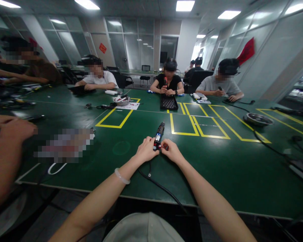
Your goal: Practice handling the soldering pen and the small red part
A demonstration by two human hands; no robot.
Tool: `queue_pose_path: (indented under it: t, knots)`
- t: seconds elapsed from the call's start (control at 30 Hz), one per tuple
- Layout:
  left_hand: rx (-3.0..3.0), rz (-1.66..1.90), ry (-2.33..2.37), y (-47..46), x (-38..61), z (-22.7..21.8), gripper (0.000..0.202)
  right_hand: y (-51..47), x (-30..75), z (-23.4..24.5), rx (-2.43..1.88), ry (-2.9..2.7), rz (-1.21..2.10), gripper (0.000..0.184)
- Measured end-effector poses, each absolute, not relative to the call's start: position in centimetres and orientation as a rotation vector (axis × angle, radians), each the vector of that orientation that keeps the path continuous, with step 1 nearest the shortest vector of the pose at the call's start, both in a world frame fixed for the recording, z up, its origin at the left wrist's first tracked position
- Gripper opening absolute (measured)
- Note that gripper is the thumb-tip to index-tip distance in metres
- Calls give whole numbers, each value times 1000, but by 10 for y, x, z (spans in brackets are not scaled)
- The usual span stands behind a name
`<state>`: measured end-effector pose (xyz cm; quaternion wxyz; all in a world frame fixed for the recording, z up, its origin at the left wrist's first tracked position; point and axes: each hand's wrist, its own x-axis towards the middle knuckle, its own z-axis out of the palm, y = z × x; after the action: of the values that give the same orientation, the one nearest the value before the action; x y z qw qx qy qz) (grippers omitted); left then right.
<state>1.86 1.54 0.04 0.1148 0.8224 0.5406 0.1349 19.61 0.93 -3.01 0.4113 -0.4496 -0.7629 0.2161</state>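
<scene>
On the green table (pixel 131 161) in front of me lies a slim black tool body (pixel 161 126), its far tip pointing away and a silver-blue cylinder showing in its open middle. My left hand (pixel 146 150) grips its near end from the left, fingers closed on it. Close by on the right, my right hand (pixel 172 151) is closed in a pinch at small red parts (pixel 164 146) by that same end. Its fingertips cover most of what they hold. A black cable (pixel 164 190) runs from under my left wrist over the table edge.
Yellow tape rectangles (pixel 213 136) mark the table ahead. Across it, a person (pixel 168 80) works over a black tray (pixel 169 102). A round metal part (pixel 258 119) with a cable lies right. Another person's arm (pixel 8 144) reaches in from the left, near a pouch (pixel 65 144) with a white strap.
</scene>
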Motion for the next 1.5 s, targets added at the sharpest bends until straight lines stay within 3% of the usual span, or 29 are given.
queue_pose_path:
  t: [0.6,0.83,1.13,1.5]
  knots:
    - [2446,360,1616,14,21,3,53,12,196,-35,-1191,-1853,589,9]
    - [2534,293,1738,13,30,6,48,9,195,-31,-1289,-1761,581,17]
    - [2542,305,1779,12,34,9,44,9,194,-34,-1261,-1725,605,14]
    - [2552,264,1814,20,-1,9,55,13,201,-37,-1234,-1734,611,17]
